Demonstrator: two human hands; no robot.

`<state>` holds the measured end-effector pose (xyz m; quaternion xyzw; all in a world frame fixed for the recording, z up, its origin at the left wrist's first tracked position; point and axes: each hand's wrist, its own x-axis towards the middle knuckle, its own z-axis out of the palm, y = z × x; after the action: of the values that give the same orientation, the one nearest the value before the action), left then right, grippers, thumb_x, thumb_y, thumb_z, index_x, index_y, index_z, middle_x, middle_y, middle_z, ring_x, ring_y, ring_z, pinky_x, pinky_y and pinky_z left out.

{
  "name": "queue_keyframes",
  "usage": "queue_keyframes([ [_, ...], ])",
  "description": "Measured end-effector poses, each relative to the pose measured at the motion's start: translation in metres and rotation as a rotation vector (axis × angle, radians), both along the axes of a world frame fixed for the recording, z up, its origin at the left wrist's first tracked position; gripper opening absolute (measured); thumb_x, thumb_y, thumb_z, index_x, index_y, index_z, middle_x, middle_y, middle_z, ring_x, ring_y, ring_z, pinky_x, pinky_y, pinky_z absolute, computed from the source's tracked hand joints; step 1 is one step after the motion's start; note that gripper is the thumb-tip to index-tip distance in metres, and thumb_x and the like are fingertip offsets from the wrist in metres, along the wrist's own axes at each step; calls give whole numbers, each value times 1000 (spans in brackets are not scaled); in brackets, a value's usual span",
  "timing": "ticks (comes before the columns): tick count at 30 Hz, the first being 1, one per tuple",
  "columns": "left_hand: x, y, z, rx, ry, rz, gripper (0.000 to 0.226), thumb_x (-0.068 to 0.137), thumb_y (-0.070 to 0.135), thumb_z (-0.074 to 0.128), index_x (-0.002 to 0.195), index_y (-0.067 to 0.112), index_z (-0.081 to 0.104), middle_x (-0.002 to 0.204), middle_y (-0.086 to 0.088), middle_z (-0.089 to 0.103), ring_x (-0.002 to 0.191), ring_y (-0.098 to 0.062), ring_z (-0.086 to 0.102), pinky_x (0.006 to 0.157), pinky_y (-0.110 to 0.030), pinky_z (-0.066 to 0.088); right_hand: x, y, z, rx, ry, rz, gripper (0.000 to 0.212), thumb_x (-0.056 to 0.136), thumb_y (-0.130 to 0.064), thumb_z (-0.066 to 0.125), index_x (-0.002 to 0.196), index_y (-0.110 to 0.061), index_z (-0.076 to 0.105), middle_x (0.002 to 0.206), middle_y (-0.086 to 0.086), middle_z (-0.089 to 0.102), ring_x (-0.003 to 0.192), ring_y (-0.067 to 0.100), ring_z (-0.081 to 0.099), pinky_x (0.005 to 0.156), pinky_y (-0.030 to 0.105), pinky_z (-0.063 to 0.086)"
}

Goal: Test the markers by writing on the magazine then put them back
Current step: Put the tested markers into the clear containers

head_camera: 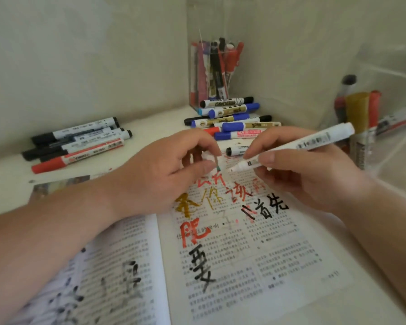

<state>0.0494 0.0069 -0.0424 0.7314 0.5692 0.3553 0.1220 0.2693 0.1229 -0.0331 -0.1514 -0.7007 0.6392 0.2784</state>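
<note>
Several black- and red-capped whiteboard markers (77, 144) lie in a loose row at ten o'clock from the open printed magazine (244, 254). Over its top edge the left hand (159, 177) pinches a small white cap (210, 160), blurred, between thumb and fingertips. At the cap's three o'clock the right hand (298, 177) grips a white-barrelled marker (302, 144) near its nib, which points at the cap and sits slightly apart from it. Whether capping or uncapping, I judge the barrel should stay steady and the cap in line with the nib. The magazine's right page bears bold red, gold and black test characters, and its left page smeared black ones.
</note>
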Motion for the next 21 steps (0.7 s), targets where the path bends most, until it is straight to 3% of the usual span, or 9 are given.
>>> queue_keyframes([
  [3, 1, 0, 5, -45, -405, 44, 22, 76, 19, 80, 91, 18, 64, 99, 6, 75, 92, -14, 73, 85, -24, 56, -1, -2, 0, -30, 18, -73, 13, 72, -10, 69, 76, -19, 78, 71, 18, 60, 64, 30, 52, 64, 28, 32],
  [5, 2, 0, 7, -79, -472, 15, 25, 72, 4, 82, 88, 10, 63, 98, 2, 76, 90, -14, 75, 83, -21, 57, -3, -3, 1, -36, 40, -105, 13, 68, -13, 73, 77, -22, 75, 79, 24, 60, 75, 35, 48, 71, 36, 26],
  [10, 6, -2, 9, -103, -476, 11, 27, 72, -1, 81, 86, 12, 63, 97, 2, 76, 89, -14, 75, 82, -22, 58, -3, 2, -1, -33, 90, -134, 10, 64, -22, 74, 73, -22, 69, 69, 12, 61, 65, 27, 49, 70, 33, 27],
  [14, 8, -2, 9, -100, -490, 7, 25, 68, 12, 81, 85, 18, 63, 95, 5, 77, 87, -12, 76, 79, -19, 57, -2, 3, -1, -24, 112, -118, 10, 66, -14, 74, 72, -19, 69, 64, 12, 58, 57, 23, 46, 49, 22, 28],
  [17, 9, -4, 10, -118, -478, 20, 26, 70, 12, 81, 90, 18, 65, 95, 5, 77, 89, -12, 76, 80, -21, 57, -2, 3, -2, 16, 76, -67, 15, 68, -12, 84, 76, -15, 71, 62, 14, 55, 53, 23, 41, 44, 24, 25],
  [21, 14, -6, 15, -70, -170, 102, 38, 74, 25, 86, 101, 41, 66, 97, 24, 73, 96, 0, 69, 88, -23, 53, -4, -7, 4, 39, -44, -88, 25, 72, -20, 79, 91, -5, 76, 61, 7, 61, 50, 16, 48, 42, 19, 38],
])
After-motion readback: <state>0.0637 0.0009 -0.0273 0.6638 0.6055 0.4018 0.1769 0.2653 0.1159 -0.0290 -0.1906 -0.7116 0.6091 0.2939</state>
